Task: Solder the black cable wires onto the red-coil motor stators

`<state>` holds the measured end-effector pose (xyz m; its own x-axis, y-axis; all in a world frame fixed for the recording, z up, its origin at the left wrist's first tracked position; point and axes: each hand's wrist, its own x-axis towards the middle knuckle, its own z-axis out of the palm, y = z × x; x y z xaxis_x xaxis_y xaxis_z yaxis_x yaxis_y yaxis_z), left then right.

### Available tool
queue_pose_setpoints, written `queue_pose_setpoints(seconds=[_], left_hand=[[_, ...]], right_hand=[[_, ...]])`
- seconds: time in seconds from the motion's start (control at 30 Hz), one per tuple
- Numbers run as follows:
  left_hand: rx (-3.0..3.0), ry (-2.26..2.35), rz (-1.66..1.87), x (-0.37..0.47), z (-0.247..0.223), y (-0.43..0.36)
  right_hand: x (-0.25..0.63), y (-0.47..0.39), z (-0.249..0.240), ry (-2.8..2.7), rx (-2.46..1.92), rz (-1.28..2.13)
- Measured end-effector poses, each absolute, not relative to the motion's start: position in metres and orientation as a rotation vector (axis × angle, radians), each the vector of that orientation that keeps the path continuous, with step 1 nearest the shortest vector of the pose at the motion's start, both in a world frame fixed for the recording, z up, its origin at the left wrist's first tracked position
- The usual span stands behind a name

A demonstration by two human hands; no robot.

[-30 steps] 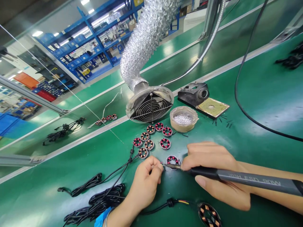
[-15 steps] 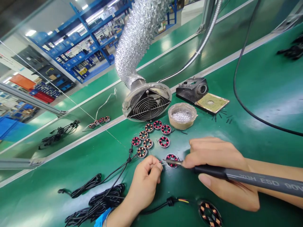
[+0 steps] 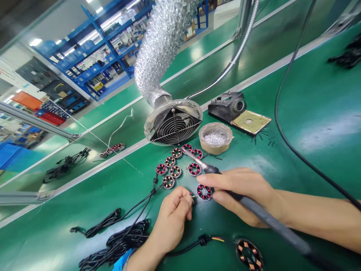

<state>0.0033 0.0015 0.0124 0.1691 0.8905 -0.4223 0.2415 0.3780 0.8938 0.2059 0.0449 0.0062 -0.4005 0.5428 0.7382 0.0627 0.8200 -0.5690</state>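
Note:
My right hand (image 3: 245, 194) is wrapped round a soldering iron (image 3: 255, 210), its metal tip slanting up and left over the group of small wound coil rings. Just left of that hand, a coil ring with red windings (image 3: 204, 192) lies flat on the bench. My left hand (image 3: 175, 210) is closed in a pinch beside this ring, with thin coloured wire ends (image 3: 193, 196) sticking out from the fingertips. Several more rings, some with red and some with copper windings (image 3: 175, 172), lie beyond both hands. Near the front edge sits a larger-looking copper-wound ring (image 3: 249, 255).
A fume extractor (image 3: 173, 126) on a foil duct stands behind the rings. Right of it are a bowl of silvery solder bits (image 3: 216, 139) and an iron stand with a yellow sponge (image 3: 251, 121). Coiled black cables (image 3: 118, 241) lie at left; a black cord (image 3: 284, 124) crosses the right side.
The soldering iron's tip has swung up and away from the wires at my left fingers, and my right hand has shifted left and turned. My left hand stays nearly in place.

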Motion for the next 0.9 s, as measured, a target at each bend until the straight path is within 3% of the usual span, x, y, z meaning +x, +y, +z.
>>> queue_pose_setpoints(seconds=[0.5, 0.9], left_hand=[[1.643, 1.329, 0.474, -0.002, 0.028, -0.002], [1.152, 1.174, 0.532, -0.002, 0.013, 0.0]], right_hand=[[0.19, 0.044, -0.002, -2.083, -0.415, 0.463], [0.183, 0.042, -0.011, -2.073, -0.349, 0.505]])
